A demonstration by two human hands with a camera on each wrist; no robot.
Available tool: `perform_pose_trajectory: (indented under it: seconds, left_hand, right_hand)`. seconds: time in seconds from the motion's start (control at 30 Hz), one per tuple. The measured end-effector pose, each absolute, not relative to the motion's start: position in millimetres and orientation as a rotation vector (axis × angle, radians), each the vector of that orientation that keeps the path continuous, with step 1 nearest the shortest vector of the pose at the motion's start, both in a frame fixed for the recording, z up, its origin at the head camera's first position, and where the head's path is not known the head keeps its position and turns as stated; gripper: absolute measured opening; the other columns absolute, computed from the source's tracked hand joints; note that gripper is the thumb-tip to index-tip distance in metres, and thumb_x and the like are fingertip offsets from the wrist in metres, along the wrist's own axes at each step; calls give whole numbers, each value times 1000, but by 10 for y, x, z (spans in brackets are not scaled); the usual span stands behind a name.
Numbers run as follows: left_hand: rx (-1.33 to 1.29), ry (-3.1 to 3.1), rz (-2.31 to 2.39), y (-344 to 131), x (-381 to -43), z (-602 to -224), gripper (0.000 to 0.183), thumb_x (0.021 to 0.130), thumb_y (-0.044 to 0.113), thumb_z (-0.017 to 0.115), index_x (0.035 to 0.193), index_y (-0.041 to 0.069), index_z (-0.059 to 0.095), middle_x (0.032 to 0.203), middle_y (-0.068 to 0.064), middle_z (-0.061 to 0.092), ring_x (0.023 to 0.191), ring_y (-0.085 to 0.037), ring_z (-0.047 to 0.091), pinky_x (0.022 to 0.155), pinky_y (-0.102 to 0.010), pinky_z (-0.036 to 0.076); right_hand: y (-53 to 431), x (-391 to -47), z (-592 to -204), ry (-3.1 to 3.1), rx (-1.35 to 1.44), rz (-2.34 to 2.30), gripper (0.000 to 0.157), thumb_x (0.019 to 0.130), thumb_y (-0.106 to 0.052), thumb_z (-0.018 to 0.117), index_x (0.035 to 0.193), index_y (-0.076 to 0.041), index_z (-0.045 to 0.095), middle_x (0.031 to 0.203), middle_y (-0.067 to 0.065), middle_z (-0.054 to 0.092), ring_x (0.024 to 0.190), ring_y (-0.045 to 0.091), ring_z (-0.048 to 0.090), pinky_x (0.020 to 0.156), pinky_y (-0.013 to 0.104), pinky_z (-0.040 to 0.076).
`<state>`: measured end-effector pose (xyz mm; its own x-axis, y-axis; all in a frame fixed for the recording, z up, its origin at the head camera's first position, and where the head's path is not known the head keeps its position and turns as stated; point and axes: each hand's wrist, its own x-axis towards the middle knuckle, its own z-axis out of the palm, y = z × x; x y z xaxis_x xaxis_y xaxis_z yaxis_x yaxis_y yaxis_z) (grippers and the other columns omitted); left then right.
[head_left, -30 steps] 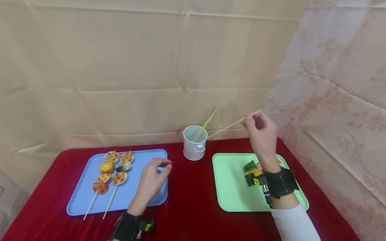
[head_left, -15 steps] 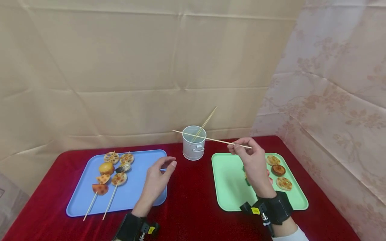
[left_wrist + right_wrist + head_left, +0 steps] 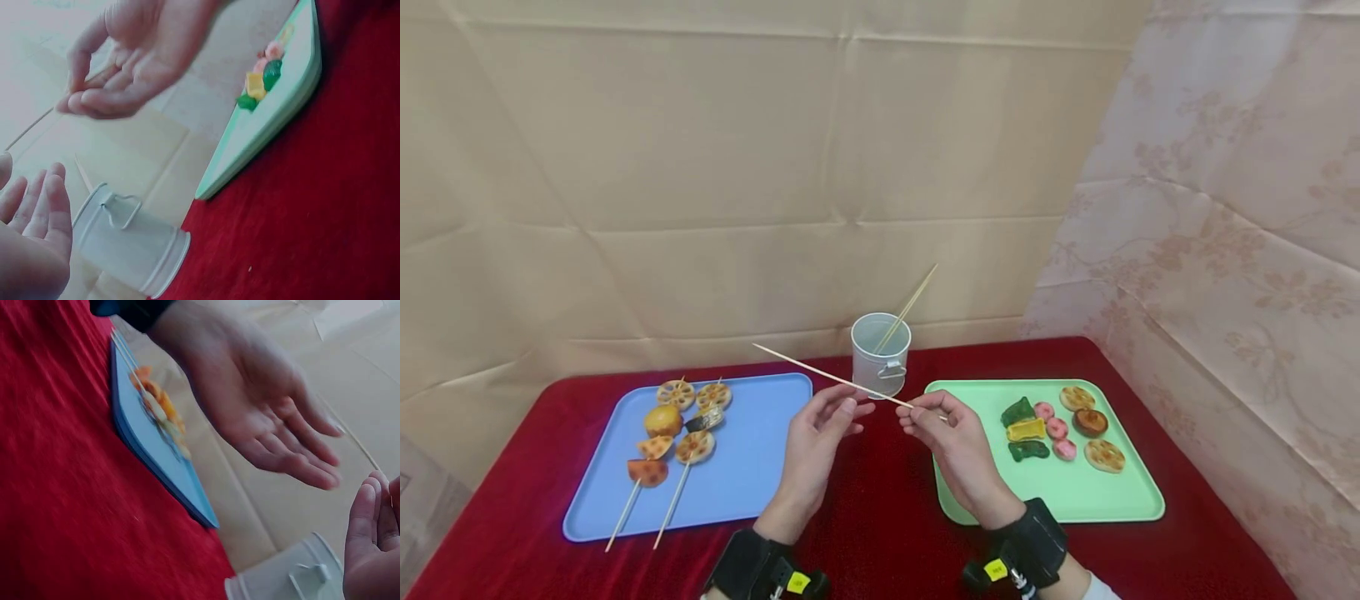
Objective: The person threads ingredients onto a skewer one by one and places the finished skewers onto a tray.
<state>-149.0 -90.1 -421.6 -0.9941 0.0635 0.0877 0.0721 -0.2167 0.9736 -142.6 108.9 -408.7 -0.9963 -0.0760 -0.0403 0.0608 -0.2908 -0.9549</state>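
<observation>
My right hand [image 3: 958, 454] pinches a thin wooden skewer [image 3: 805, 364] near one end, between thumb and fingers. The skewer is bare and slants up to the left, in front of the white bucket [image 3: 878, 367]. My left hand [image 3: 811, 454] is close by, its fingers loosely bent and its thumb apart from them. In the head view the skewer passes just above the left fingertips. From the right wrist view, the left hand [image 3: 250, 406] shows a gap between thumb and fingers, with the skewer running behind it.
A blue tray [image 3: 748, 467] at left bears two loaded skewers with lotus root slices. The green tray [image 3: 973, 400] at right holds green and yellow pieces [image 3: 1026, 429], pink balls [image 3: 1056, 427] and round browned slices [image 3: 1105, 456]. More skewers [image 3: 910, 304] stand in the bucket.
The right hand has brought the skewer down and left from above the green tray to the middle, beside the left hand. The left hand has shifted slightly right.
</observation>
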Motion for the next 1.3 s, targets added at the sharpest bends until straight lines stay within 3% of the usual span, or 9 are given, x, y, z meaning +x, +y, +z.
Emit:
perform_pose_trajectory:
  seconds: [0.43, 0.7, 1.07, 1.3]
  left_hand:
    - [-121, -1808, -2535, -817, -1485, -4241, 30, 103, 14, 65, 121, -10, 64, 119, -20, 73, 107, -29, 71, 87, -32, 58]
    - [-164, -1763, -2535, -818, -1490, -4234, 21, 106, 11, 58, 114, -8, 59, 114, -21, 74, 101, -20, 74, 85, -33, 58]
    - [-221, -2030, -2191, -1085, -1496, -4266, 18, 108, 12, 56, 114, -5, 60, 95, -20, 72, 85, -14, 68, 73, -26, 55]
    - [-170, -2188, -2039, -1229, -1477, -4241, 19, 106, 14, 59, 117, 0, 67, 88, -13, 66, 81, -16, 63, 75, -28, 54]
  right_hand:
    - [951, -1394, -4191, 1708, 5, -2404, 22, 100, -5, 63, 118, 5, 56, 106, 12, 73, 100, 19, 70, 93, 32, 55]
    - [1014, -1420, -4204, 1773, -9, -2301, 30, 100, -9, 64, 123, 7, 54, 108, 12, 72, 106, 27, 69, 94, 33, 55]
    - [1657, -1714, -4078, 2089, -38, -2169, 34, 102, -11, 64, 126, 11, 54, 112, 17, 72, 100, 20, 69, 92, 29, 55]
    - [2228, -1930, -3962, 2687, -104, -1630, 30, 103, -30, 66, 119, -4, 68, 108, 11, 73, 101, 32, 67, 90, 39, 55]
